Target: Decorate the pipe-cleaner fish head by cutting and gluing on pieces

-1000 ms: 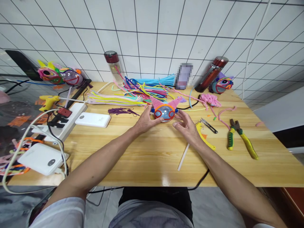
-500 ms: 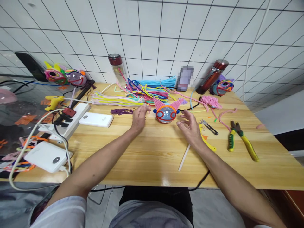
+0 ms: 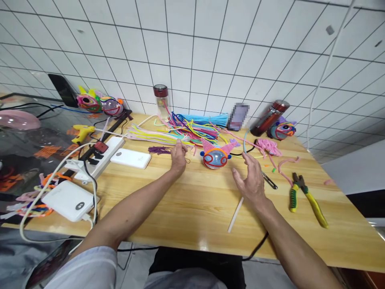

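A clear round ornament (image 3: 215,158) with red and orange trim, blue balls at its sides and two pink pointed ears stands on the wooden table. To its left, my left hand (image 3: 179,157) has its fingers drawn together near the ends of the pipe cleaners (image 3: 156,134); whatever may be between the fingertips is too small to make out. My right hand (image 3: 250,176) is on the ornament's right, thumb and fingers apart, touching nothing that shows. Beside my left hand lies a bundle of purple strands (image 3: 160,150).
Pliers (image 3: 303,196), small snips (image 3: 270,180) and a white stick (image 3: 235,214) lie on the right. Power banks (image 3: 130,158), a power strip (image 3: 105,154) and a yellow glue gun (image 3: 82,132) are left. Bottles (image 3: 269,118) and a phone (image 3: 238,116) stand behind.
The camera view has shifted, so the table sits lower in the picture. My right hand has moved away from the ornament, its fingers more spread. My left hand stays near the pipe cleaners.
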Demonstrator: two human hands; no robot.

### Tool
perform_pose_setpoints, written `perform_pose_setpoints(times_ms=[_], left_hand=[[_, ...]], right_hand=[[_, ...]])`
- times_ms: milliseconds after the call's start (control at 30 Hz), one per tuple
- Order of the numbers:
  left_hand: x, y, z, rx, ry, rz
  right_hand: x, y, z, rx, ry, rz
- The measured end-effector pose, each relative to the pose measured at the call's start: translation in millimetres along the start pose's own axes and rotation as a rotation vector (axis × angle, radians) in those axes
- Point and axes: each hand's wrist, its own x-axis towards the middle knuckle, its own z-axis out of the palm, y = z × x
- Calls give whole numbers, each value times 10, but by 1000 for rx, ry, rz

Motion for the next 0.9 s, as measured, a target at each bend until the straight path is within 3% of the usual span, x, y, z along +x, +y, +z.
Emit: perform_pose_setpoints(times_ms=[100, 333, 500, 700, 767, 900], left_hand=[[39, -2, -5, -88, 82, 17], [71, 39, -78, -197, 121, -21], [124, 0, -211, -120, 264, 139], [-6, -15, -274, 51, 216, 100], [-89, 9, -290, 136, 152, 108], [-250, 7, -304, 385, -240, 289]], right_hand=[[-23, -29, -26, 11, -23, -24], [-68, -179, -93, -58, 18, -156], [-74, -231, -127, -82, 52, -251], [-73, -224, -132, -50, -1, -206], [-78, -215, -125, -42, -9, -197], [-85, -207, -124, -46, -26, -199]])
